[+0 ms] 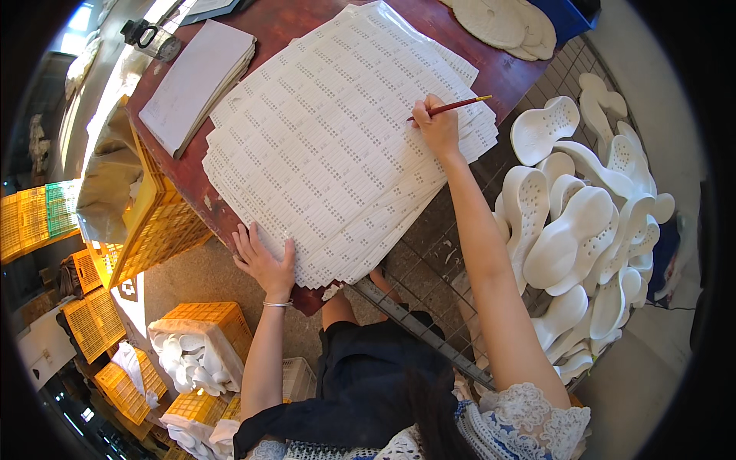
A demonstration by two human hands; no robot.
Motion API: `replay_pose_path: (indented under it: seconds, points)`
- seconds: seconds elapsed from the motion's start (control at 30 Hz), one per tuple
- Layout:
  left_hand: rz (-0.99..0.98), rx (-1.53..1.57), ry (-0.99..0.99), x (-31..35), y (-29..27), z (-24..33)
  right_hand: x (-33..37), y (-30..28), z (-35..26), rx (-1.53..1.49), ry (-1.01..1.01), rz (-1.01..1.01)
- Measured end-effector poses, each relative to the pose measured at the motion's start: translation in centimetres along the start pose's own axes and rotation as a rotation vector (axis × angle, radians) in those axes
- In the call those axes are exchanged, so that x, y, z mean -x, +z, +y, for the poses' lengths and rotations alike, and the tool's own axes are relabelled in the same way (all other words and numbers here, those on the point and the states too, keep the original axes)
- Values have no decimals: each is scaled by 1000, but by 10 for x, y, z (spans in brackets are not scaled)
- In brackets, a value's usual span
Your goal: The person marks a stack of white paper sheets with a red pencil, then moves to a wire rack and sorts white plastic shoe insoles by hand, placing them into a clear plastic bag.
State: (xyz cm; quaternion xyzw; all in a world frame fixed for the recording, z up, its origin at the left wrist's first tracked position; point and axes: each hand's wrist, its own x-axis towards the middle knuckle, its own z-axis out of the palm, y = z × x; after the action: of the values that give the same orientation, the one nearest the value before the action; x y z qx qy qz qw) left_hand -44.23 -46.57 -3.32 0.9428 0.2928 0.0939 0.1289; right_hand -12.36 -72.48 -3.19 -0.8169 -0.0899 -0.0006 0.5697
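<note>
A wide stack of large white printed sheets (330,146), covered in rows of small dark marks, lies slightly fanned on the dark red table (195,172). At the stack's right side, my right hand (437,126) grips a slim dark red pen (462,105) with a gold end. Its tip points left and down at the top sheet; whether it touches the paper I cannot tell. My left hand (264,261), fingers spread, rests flat at the near left edge of the sheets, holding nothing. A bracelet circles that wrist.
White shoe insoles (563,238) are heaped on a wire rack at my right. A paper pad (195,88) and a clear bottle (157,42) occupy the table's far left. Round cream pads (494,21) lie far right. Yellow crates (157,222) stand at the left.
</note>
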Motion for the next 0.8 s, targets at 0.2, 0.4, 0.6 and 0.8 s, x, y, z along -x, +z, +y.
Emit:
replay_pose_path:
  seconds: [0.2,0.4,0.6,0.8]
  points:
    - [14,8,7,0,0,0,-17,-19,5,55,4,105]
    - [13,8,5,0,0,1,-22,-21,16,73,-8,33]
    - [11,2,15,-1,0,0,-20,-20,14,66,-25,79]
    - [-4,-6,11,0,1,-2,-21,-21,10,39,3,119]
